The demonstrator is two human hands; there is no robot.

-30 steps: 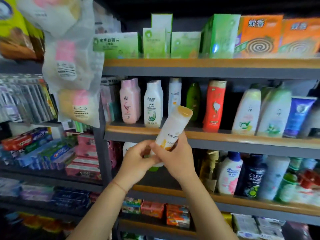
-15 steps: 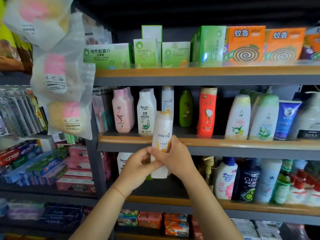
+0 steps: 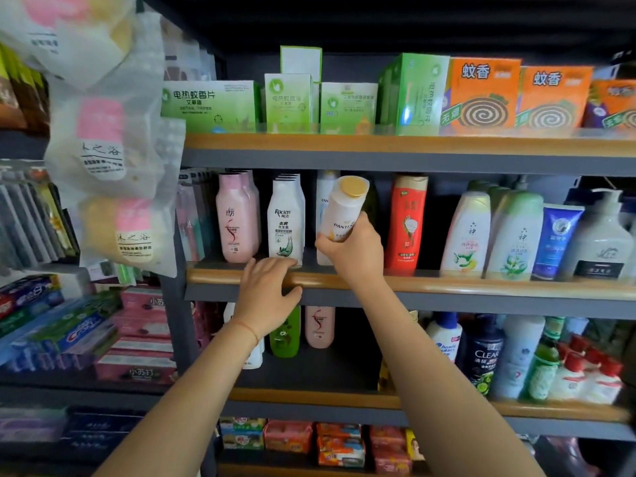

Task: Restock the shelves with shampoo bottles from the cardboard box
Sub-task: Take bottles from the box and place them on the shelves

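Pink bottles (image 3: 235, 218): standing at the left of the middle shelf (image 3: 447, 285).
Left grip (image 3: 266, 299): fingers spread flat on the shelf's wooden edge, below the Raclen bottle (image 3: 285, 223).
Right grip (image 3: 354, 251): curled around the lower half of the white Pantene bottle (image 3: 344, 210).
Pantene bottle: tilted, gold cap up, above the shelf edge, left of the red bottle (image 3: 406, 222).

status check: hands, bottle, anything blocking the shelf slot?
Right hand grips white bottle, tilted, at middle shelf. Left hand open, resting on shelf edge. Another white bottle stands behind it; red bottle close right.
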